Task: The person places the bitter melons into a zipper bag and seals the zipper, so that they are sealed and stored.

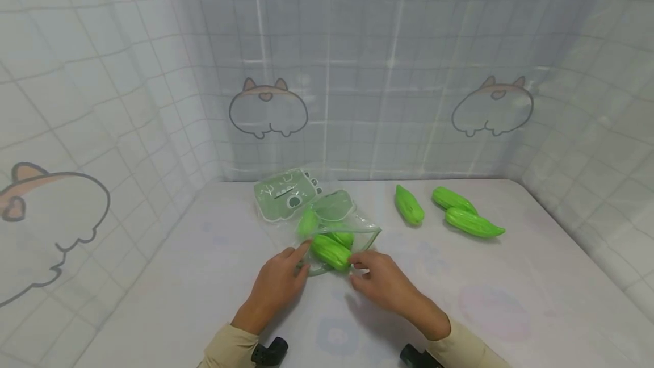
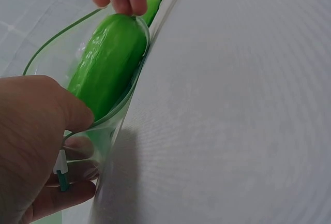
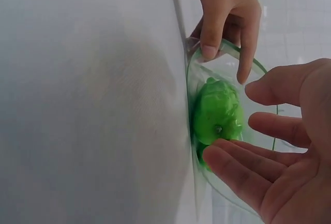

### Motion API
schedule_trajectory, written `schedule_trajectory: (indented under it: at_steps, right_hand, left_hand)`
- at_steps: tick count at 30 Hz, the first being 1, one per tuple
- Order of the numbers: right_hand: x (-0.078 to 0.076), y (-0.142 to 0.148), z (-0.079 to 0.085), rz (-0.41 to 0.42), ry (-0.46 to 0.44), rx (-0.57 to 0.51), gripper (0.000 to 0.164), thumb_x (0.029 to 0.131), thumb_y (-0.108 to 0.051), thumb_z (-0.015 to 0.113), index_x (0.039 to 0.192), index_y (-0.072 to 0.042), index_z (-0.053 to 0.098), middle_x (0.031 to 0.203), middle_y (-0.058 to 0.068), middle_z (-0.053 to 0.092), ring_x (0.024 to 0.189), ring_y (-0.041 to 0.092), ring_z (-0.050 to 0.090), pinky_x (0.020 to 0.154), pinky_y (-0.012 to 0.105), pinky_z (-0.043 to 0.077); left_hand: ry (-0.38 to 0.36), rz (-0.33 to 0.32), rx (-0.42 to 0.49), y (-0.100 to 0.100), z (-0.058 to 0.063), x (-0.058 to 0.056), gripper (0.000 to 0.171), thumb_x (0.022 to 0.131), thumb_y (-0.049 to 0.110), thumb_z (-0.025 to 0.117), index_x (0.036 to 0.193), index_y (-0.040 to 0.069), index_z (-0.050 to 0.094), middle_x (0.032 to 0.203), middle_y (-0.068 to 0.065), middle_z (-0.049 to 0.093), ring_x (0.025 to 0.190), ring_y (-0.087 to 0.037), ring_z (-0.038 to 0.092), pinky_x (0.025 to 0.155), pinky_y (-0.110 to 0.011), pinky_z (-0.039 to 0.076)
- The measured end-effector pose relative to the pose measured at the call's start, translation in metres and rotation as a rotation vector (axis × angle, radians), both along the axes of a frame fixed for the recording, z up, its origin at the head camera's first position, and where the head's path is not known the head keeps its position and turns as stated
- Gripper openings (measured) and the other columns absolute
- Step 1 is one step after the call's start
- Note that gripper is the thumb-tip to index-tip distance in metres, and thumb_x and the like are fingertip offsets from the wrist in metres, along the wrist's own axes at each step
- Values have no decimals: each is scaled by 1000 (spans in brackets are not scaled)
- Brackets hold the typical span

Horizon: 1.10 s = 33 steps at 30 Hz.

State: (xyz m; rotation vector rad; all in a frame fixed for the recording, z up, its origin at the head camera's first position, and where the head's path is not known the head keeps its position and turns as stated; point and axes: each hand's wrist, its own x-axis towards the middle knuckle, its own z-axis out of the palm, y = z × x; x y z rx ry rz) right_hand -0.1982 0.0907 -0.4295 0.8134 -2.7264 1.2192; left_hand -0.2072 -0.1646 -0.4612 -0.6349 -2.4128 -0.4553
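Ribbed green gourd [image 1: 331, 252] sits in the mouth of the clear, green-printed bag [image 1: 334, 205], long axis slanting far-left to near-right. Right hand [image 1: 384, 283] nearer its near end: fingertips touch there, loosely extended, gripping nothing. Left hand [image 1: 278, 281], at the gourd's left, pinches the bag's edge.

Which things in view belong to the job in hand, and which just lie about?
Likely in the job:
clear bag, pinched by the left hand
green vegetables inside it, right hand at one
probably the three loose vegetables, being alike

Just about:
patterned wall covering
black wrist devices
tabletop
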Motion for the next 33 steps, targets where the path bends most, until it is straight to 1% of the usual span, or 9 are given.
schedule_trajectory:
  at_steps: [3, 5, 10, 16, 21, 27, 33]
  right_hand:
    - [-1, -2, 0, 22, -2, -31, 29, 90, -7, 68, 117, 3, 68, 116, 15, 68, 105, 29, 67, 77, 30, 57]
    - [-1, -6, 0, 31, 6, -42, 29, 90, -6, 68, 117, 4, 68, 116, 16, 68, 107, 29, 67, 78, 31, 57]
    - [-4, -15, 0, 44, 4, -59, 29, 90, -6, 68, 118, 4, 68, 119, 14, 68, 111, 27, 64, 81, 33, 57]
    - [-7, -23, 1, 74, 19, -61, 28, 90, -4, 68, 117, 4, 69, 118, 13, 68, 111, 25, 64, 82, 35, 57]
    - [-11, -27, -1, 80, 23, -63, 31, 88, -3, 68, 118, 4, 68, 119, 13, 68, 113, 25, 63, 83, 35, 56]
    - [-14, -30, -4, 85, 28, -52, 31, 88, -4, 69, 119, 4, 68, 120, 11, 67, 112, 24, 63, 83, 33, 56]
    - [-17, -32, -5, 95, 19, -36, 33, 89, -4, 69, 120, 3, 67, 123, 11, 66, 115, 25, 62, 82, 31, 56]
  left_hand:
    - [10, -8, 2, 0, 0, -1, 54, 79, 8, 81, 131, 7, 66, 77, -1, 61, 57, -12, 48, 52, -34, 45]
    - [4, -5, 3, 0, -1, 0, 54, 79, 9, 81, 131, 7, 66, 77, 0, 60, 57, -12, 46, 52, -34, 45]
    - [-21, 11, -7, -1, -3, -1, 56, 80, 11, 81, 133, 8, 64, 80, -2, 62, 59, -11, 50, 55, -34, 46]
    - [-32, 14, -15, -2, -1, -1, 58, 81, 12, 81, 135, 10, 63, 80, -1, 62, 60, -11, 50, 55, -33, 46]
    - [-53, 21, -17, -1, 0, -1, 58, 82, 13, 81, 137, 11, 62, 81, -1, 62, 60, -11, 51, 55, -33, 46]
    - [-56, 23, -24, 0, 0, -1, 57, 82, 14, 81, 136, 11, 62, 82, -1, 63, 61, -12, 52, 56, -34, 47]
    - [-55, 27, -27, 0, 0, -1, 58, 82, 14, 81, 136, 11, 62, 82, -1, 63, 61, -12, 52, 56, -34, 47]
